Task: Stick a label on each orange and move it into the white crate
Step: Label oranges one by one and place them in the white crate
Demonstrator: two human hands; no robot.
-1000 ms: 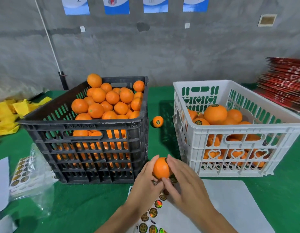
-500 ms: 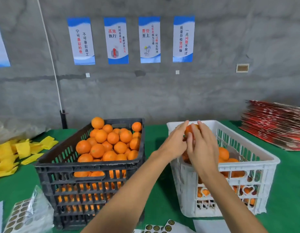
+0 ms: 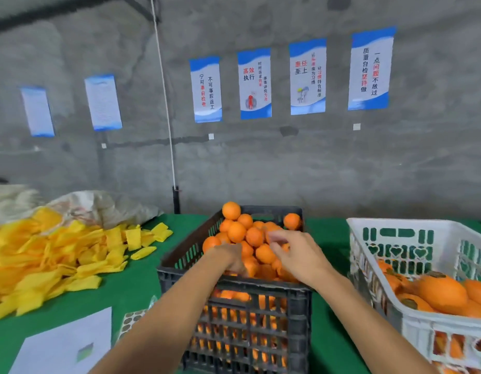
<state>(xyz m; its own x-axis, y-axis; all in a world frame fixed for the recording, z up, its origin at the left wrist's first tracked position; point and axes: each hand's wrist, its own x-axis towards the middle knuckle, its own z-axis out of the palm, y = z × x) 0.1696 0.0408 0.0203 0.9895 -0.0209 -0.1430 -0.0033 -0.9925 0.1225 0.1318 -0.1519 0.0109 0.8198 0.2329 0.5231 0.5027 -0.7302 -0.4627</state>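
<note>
The black crate (image 3: pixel 234 287), heaped with unlabelled oranges (image 3: pixel 236 232), stands in the middle of the view. Both my hands are over the heap. My left hand (image 3: pixel 229 257) reaches down into its near side, fingers curled round an orange (image 3: pixel 251 265) there. My right hand (image 3: pixel 297 255) hovers just above the oranges with loosely bent fingers and holds nothing. The white crate (image 3: pixel 395 225) stands to the right with labelled oranges (image 3: pixel 441 292) inside. Part of a sticker sheet (image 3: pixel 132 318) shows by my left forearm.
A pile of yellow foam nets (image 3: pixel 58 255) covers the green table (image 3: pixel 136 282) on the left, with a sack (image 3: pixel 104 206) behind it. A white paper (image 3: pixel 64 344) lies at the near left. A grey wall with posters stands close behind the crates.
Both hands left the white crate, where they held the labelled orange, and moved left to the black crate. The labelled orange is out of my hands. My view has swung left and upward.
</note>
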